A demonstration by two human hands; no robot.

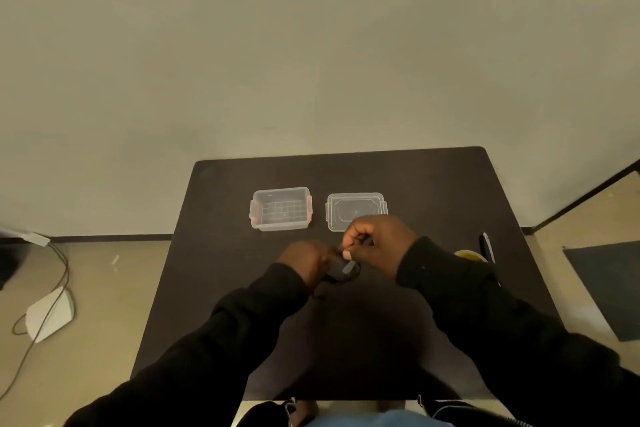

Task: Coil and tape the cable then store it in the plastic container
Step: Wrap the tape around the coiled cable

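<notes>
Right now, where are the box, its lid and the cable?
box (280, 209), head view, on its ribbed floor
lid (353, 210), head view, on its flat middle
cable (341, 272), head view, on the dark coil between the hands

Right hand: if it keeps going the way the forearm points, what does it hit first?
Probably the left hand and the dark coiled cable it holds, just ahead of the right hand. Depth is unclear in this single view.

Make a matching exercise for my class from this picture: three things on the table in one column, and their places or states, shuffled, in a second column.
Things:
1. plastic container
2. lid
3. coiled cable

Places or states:
A. held between both hands
B. open and empty, far left of the table
C. lying flat, to the right of the box

Pairs: 1-B, 2-C, 3-A
</notes>
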